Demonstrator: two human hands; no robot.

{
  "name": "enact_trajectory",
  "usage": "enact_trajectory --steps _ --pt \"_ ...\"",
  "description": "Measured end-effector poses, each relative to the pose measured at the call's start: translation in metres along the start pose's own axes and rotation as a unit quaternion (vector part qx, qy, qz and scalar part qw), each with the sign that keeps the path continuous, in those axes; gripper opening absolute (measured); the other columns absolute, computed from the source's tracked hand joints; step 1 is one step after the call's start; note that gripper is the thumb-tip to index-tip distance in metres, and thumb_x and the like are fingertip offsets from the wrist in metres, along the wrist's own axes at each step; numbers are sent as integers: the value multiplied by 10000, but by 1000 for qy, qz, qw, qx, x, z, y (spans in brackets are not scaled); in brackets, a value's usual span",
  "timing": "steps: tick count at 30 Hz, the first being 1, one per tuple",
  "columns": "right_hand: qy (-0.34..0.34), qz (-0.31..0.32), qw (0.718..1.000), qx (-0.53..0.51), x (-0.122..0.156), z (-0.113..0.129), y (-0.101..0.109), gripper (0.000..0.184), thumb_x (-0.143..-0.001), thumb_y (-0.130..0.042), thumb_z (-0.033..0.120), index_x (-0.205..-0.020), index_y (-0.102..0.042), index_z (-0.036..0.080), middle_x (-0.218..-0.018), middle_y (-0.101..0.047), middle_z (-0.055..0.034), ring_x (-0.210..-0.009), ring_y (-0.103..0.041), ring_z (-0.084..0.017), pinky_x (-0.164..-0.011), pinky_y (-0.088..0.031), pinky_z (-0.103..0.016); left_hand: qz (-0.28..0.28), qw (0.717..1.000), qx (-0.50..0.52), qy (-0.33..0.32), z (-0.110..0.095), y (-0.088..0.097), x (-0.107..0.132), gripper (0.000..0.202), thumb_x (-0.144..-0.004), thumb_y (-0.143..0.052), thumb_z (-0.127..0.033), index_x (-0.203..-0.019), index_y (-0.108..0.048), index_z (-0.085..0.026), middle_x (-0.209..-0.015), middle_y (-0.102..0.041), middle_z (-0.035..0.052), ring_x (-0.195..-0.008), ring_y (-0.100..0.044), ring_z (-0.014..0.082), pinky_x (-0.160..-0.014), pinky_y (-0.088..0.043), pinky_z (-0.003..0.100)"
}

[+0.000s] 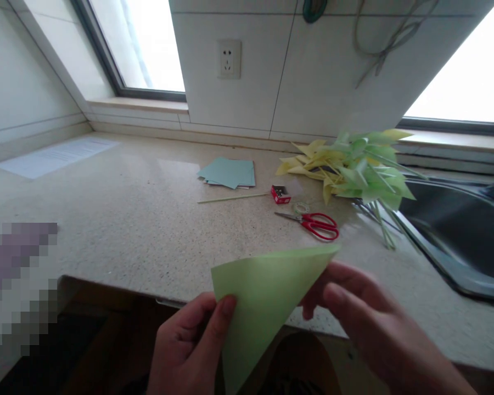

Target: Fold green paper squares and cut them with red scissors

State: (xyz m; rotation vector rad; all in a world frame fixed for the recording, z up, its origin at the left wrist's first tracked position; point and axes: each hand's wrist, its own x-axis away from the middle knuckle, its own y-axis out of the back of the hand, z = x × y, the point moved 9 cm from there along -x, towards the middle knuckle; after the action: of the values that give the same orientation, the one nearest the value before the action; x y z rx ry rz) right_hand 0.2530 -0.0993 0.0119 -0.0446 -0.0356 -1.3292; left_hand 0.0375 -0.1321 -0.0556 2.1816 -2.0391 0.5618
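Head view shows the left hand (189,334) pinching the green paper (263,302), probably for steadiness, and the right hand (366,312), thumb apart from fingers, by its right edge.

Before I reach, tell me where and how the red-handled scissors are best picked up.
Best by the red handle loops, probably from the near right with the right hand: the scissors lie flat on the counter, loops toward the right, blades pointing left, away from that hand.
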Motion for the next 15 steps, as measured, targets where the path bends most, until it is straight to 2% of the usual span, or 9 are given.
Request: enact_trajectory --steps 1,2,4,7,11,15 --pt "-24 -18 999 -33 8 -8 -8 329 -880 -704 547 -982 -769 241 -798 -700 -28 -736 -636 -136 -693 -545 -236 1 1000 6 5 5 -1 2 417 -795 -761 -573 -943 -806 -186 -677 -696 52 -581 -623 185 -527 -543 258" --pt "-47 1 997 -63 13 -15 -21 311 -851 -752 517 -988 -770 238 -811 -713 -28 -726 -638 -126 -689 -539 -226 2 1000 9 9 8 -2 4 415 -794 -766 -567 -954 -806 -186 -690 -708 57 -593 -632 189 -538 -548 261" --pt "-69 -19 995 -75 19 -21 -29 277 -857 -761 482 -900 -772 208 -744 -702 -25 -676 -620 -106 -639 -508 -198 9 1000 19 18 15 -5 7 413 -791 -774 -559 -961 -807 -184 -725 -734 72 -630 -658 206 -550 -551 262" --pt "-79 -58 993 -59 21 -23 -23 333 -877 -738 494 -796 -757 171 -708 -697 -39 -640 -602 -104 -586 -477 -194 18 999 43 22 21 -8 12 397 -779 -791 -546 -942 -810 -184 -783 -761 85 -676 -685 225 -580 -560 270" --pt "-69 -63 992 -87 26 -22 -16 307 -874 -741 490 -887 -777 185 -823 -738 -59 -713 -648 -135 -658 -529 -241 13 999 39 28 29 -4 19 383 -757 -812 -534 -922 -808 -189 -756 -753 69 -618 -665 204 -537 -538 254" --pt "-53 -100 989 -94 34 -21 -11 297 -865 -750 489 -864 -770 192 -782 -717 -47 -700 -644 -144 -657 -537 -266 0 1000 21 22 34 6 28 402 -742 -812 -554 -893 -802 -182 -703 -726 60 -580 -642 202 -488 -511 249"
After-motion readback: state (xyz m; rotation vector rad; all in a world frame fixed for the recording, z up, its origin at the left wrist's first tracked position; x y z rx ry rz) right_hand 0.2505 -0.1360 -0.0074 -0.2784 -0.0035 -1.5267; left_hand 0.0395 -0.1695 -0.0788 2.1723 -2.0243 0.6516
